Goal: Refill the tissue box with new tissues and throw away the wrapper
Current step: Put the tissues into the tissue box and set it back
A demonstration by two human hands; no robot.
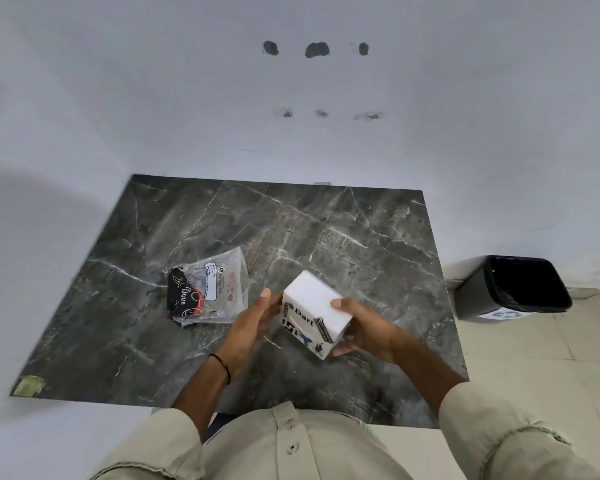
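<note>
A white tissue box (312, 303) with black and blue print on its side is held tilted above the dark marble table (343, 230). My right hand (364, 329) grips its right side, thumb on top. My left hand (253, 318) presses flat against its left side. To the left on the table lies a crumpled clear plastic wrapper (210, 289) with a black and red printed part and a white label. I cannot tell what is inside the box.
A black waste bin (520, 289) with a dark liner and a recycling mark stands on the tiled floor to the right of the table. White walls close the table in at the back and left. A small greenish patch (31, 385) marks the table's near-left corner.
</note>
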